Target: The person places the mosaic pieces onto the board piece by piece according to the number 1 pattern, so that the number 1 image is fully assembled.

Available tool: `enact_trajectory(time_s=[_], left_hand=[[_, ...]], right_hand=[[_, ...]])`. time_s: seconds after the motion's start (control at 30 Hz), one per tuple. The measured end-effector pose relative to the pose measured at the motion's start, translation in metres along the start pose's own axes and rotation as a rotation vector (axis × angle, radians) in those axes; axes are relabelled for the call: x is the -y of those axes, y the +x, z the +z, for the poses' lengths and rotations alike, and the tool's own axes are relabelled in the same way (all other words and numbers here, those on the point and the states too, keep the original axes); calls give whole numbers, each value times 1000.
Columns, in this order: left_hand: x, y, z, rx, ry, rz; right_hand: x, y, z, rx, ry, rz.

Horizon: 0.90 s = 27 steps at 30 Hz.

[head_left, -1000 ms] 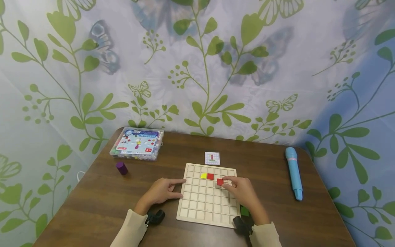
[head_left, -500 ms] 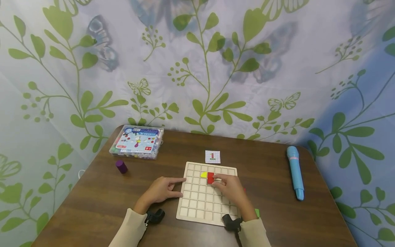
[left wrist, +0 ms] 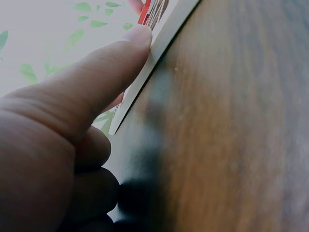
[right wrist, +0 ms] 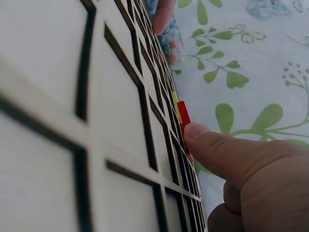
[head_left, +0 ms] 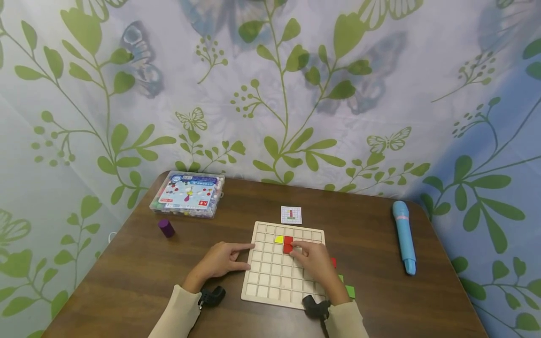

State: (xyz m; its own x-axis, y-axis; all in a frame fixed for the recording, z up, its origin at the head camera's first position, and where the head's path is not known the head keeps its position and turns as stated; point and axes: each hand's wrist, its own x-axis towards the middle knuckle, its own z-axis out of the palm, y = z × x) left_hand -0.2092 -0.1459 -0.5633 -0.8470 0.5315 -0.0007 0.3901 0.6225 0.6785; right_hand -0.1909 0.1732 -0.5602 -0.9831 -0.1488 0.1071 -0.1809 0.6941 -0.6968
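A pale wooden grid board lies on the table. A yellow tile sits in one of its upper cells, with a red tile beside it on the right. My right hand pinches another red square tile just below that one; the right wrist view has the thumb against the red piece. Whether this tile lies flat in its cell I cannot tell. At the board's left edge, my left hand touches the wood with extended index finger and thumb, its other fingers folded in.
A small pattern card lies behind the board. Green tiles and a red tile are by its right side. Farther out are a plastic case, a purple cylinder and a light-blue microphone-shaped object.
My right hand has moved left across the board with the red tile, bringing it below the other red one. Tiles right of the board came into view. My left hand stays put.
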Motion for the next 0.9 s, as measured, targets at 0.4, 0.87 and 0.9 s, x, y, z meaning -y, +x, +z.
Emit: enact_trajectory(time_s=[0.4,0.87,0.9], left_hand=[[-2,0,-1,-9,12,4],[-4,0,-2,-10,2,0],[-4,0,-2,-8,-2,-3]], right_hand=[[1,-2,2,17,-51,12],[2,-2,1,-14,-43,14],[2,-2,1,-16,-43,12]])
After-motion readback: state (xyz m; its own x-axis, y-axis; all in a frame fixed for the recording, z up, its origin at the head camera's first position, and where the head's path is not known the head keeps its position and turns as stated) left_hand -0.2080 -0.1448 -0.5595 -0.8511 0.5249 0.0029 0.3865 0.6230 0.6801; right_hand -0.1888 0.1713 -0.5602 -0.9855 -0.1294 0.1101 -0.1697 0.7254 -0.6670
